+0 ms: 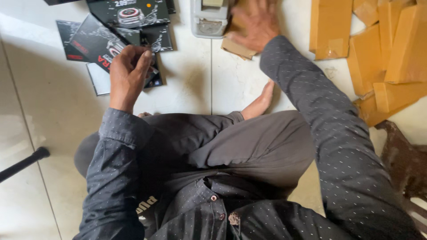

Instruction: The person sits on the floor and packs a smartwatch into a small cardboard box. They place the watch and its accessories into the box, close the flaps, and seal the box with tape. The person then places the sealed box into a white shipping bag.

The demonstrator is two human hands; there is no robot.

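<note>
on the pale tiled floor [58, 102] ahead of the seated person, the left hand [129, 71] rested over a fan of black printed boxes [100, 42], its fingers curled and pinching the edge of the topmost one, whose long axis ran slantwise from lower right toward upper left. further off, the right hand [255, 22] lay blurred with fingers spread flat on a brown cardboard piece [235, 46], seemingly pressing rather than gripping it, just beside a grey tape dispenser [208, 20]. flattened brown cartons [378, 49] lay heaped at the right.
</note>
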